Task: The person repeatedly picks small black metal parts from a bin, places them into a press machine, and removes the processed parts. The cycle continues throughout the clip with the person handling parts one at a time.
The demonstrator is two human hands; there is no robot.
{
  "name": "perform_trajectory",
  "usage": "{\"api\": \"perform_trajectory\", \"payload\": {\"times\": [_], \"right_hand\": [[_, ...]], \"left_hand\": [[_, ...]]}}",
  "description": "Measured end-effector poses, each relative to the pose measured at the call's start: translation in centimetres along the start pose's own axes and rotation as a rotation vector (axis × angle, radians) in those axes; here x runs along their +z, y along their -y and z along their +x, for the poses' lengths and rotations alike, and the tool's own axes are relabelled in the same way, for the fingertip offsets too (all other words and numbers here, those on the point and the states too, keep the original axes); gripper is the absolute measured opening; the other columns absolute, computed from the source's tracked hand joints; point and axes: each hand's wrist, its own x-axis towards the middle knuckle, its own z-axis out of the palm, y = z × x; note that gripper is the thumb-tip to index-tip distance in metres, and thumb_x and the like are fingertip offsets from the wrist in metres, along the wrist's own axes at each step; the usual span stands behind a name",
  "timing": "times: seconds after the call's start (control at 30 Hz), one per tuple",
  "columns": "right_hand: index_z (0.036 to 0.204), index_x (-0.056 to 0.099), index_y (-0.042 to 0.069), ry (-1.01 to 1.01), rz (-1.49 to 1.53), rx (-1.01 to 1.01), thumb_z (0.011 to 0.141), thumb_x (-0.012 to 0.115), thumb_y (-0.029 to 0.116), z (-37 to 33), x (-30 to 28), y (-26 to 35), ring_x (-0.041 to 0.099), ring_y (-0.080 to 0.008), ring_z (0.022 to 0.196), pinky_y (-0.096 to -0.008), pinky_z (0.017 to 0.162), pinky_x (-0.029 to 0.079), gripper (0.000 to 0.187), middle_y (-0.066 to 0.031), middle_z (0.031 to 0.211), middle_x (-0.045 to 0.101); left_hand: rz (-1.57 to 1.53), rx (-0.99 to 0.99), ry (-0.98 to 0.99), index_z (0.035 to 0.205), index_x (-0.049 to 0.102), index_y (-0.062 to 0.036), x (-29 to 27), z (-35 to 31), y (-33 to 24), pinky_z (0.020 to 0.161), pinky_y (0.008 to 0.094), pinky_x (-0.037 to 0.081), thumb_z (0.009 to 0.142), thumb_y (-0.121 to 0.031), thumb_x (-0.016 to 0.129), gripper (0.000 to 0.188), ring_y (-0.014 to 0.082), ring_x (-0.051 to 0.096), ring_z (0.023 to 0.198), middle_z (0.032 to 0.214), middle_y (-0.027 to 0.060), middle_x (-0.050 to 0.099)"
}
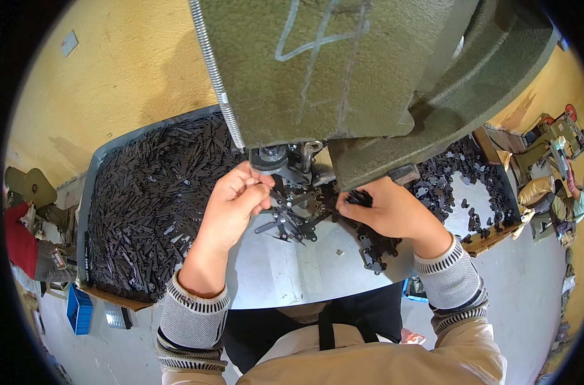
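Note:
My left hand (pixel 237 199) is closed in a pinch just in front of the machine's round lower fitting (pixel 269 158). A thin dark metal strip seems to run from its fingertips, but the fingers hide most of it. My right hand (pixel 391 208) curls around several small black metal plates (pixel 360 198), under the machine's edge. Between my hands, assembled-looking black metal pieces (pixel 288 222) lie in a loose pile on the grey metal table (pixel 266 276). More black plates (pixel 375 250) are heaped below my right hand.
The olive-green machine body (pixel 317 70) hangs low over the work, with a coil spring (pixel 216 77) along its left edge. A large tray (pixel 86 212) of long black strips stands left. A shallow box (pixel 494 237) of black plates stands right. People (pixel 25 240) work at both sides.

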Motion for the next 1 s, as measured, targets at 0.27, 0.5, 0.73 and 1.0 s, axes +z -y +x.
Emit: {"api": "perform_trajectory", "payload": {"times": [0.27,0.5,0.73,1.0], "right_hand": [[0.107,0.061,0.001,-0.177,-0.084,-0.161,0.085,0.072,0.017,3.7,2.6,1.9,0.059,-0.0303,0.09,-0.0384,0.082,0.047,0.029,-0.0147,0.1,0.063],[0.093,0.063,0.001,-0.256,-0.106,-0.219,0.089,0.066,0.026,3.7,2.5,2.2,0.06,-0.0283,0.08,-0.0375,0.074,0.047,0.026,-0.0135,0.089,0.064],[0.084,0.06,-0.002,-0.103,0.678,0.337,0.085,0.061,0.006,1.8,2.5,0.6,0.044,-0.0099,0.05,-0.0262,0.047,0.031,0.008,-0.0073,0.07,0.058],[0.079,0.063,0.0,-0.122,0.965,0.385,0.087,0.062,0.007,1.1,2.1,0.8,0.037,-0.0083,0.04,-0.0233,0.037,0.024,0.011,-0.0053,0.062,0.058]], "left_hand": [[-0.051,0.164,-0.146,0.091,0.055,-0.0023,-0.2,0.1,-0.2,0.058,0.0209,0.037,0.086,0.001,0.049,0.009,0.0062,0.045,0.062,0.074,-0.0022,0.05],[-0.038,0.093,-0.09,0.094,0.054,-0.0016,-0.1,0.4,0.4,0.059,0.0213,0.038,0.085,0.001,0.052,0.009,0.007,0.048,0.063,0.072,-0.0017,0.051],[0.26,-0.005,-0.051,0.098,0.055,0.0004,-0.7,0.7,0.3,0.06,0.0235,0.041,0.084,0.001,0.055,0.013,0.0071,0.053,0.066,0.073,0.0021,0.059],[0.563,0.294,-0.382,0.1,0.06,0.0037,-3.8,1.1,-0.4,0.065,0.0251,0.048,0.086,-0.003,0.062,0.016,0.0103,0.057,0.067,0.083,0.007,0.064]]}}
